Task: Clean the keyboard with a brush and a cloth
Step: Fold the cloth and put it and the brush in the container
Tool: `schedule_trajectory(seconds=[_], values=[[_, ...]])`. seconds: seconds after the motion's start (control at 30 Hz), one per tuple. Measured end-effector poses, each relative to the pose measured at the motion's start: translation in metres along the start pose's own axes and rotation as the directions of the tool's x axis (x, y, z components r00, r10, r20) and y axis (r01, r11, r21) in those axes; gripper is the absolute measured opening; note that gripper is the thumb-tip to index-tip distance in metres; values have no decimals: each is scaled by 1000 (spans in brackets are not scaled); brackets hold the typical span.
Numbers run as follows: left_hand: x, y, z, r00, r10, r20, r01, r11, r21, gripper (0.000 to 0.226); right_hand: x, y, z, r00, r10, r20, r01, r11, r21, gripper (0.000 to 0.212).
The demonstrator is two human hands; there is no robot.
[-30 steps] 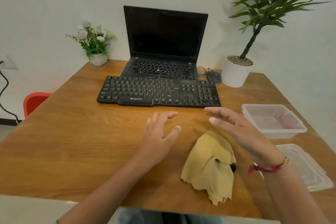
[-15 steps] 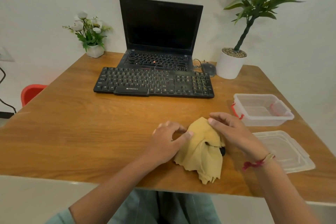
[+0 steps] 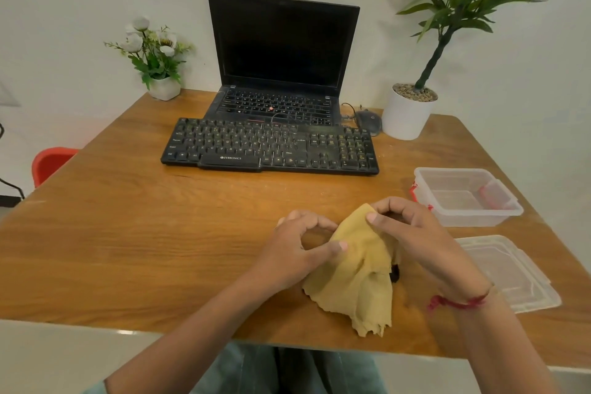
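left hand (image 3: pixel 297 249) and right hand (image 3: pixel 412 233): fingers curled, pinching cloth (image 3: pixel 361 275) top, near front of surface (image 3: pixel 160 249). keyboard (image 3: pixel 270 145) well behind. risk: lifting cloth flicks the dark thing (image 3: pixel 395 274) under it (brush?) off the edge.

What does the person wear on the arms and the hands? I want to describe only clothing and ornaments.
The left forearm and the right forearm are bare. A red thread band is tied around the wrist of the right hand. The left hand and its wrist carry nothing that I can make out. At the bottom edge, a pale blue-green sleeve shows near the left elbow.
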State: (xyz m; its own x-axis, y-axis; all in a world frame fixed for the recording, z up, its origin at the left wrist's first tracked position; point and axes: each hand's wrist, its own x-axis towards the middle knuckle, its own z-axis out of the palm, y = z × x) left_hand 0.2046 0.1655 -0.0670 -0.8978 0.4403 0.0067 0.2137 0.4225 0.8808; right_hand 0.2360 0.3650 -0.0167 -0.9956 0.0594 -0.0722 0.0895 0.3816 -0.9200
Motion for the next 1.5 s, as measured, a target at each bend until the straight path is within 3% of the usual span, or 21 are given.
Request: schedule_trajectory(seconds=[0.23,0.33,0.4,0.47,0.57,0.63,0.7,0.8,0.87,0.93,1.03,1.1,1.17,1.4,1.5], values=[[-7,33,-22,979,197,59,-193,979,-64,42,-22,-49,-3,929,-360,-82,369,919,138,15],[-10,50,-40,962,273,-34,-275,958,-86,20,-19,-57,-3,838,-523,-157,540,837,92,5],[-9,57,-53,945,304,-118,-300,953,46,18,-13,-52,-1,810,-563,-165,579,812,77,5],[-9,63,-61,930,329,-161,-305,939,158,20,-9,-46,1,816,-547,-187,571,813,117,7],[-6,70,-65,913,340,-224,-312,938,149,21,-6,-42,2,823,-508,-255,556,811,181,9],[0,71,-65,932,267,-244,-258,964,70,21,-2,-36,1,861,-417,-293,485,846,221,8],[9,68,-61,972,139,-188,-162,980,-113,19,5,-28,-1,905,-289,-313,372,894,249,8],[20,57,-53,994,-65,-91,24,920,-391,30,11,-18,-7,958,-117,-260,192,939,285,10],[25,50,-46,985,-135,-104,77,895,-439,47,11,-12,-10,976,-19,-218,95,935,342,20],[26,44,-38,977,-157,-145,98,931,-351,56,11,-7,-14,979,30,-200,53,918,394,28],[26,39,-30,971,-192,-146,133,932,-336,48,11,2,-18,985,50,-166,25,906,423,25],[27,36,-27,977,-165,-136,105,924,-369,31,11,6,-20,988,30,-153,34,916,400,14],[27,37,-25,981,-116,-154,68,954,-290,15,12,10,-21,988,23,-152,33,933,357,16],[31,38,-19,992,-124,-7,118,957,-265,32,18,20,-25,987,53,-153,5,934,357,28],[34,42,-19,983,-171,69,184,893,-411,29,16,24,-31,995,47,-86,0,877,481,46]])
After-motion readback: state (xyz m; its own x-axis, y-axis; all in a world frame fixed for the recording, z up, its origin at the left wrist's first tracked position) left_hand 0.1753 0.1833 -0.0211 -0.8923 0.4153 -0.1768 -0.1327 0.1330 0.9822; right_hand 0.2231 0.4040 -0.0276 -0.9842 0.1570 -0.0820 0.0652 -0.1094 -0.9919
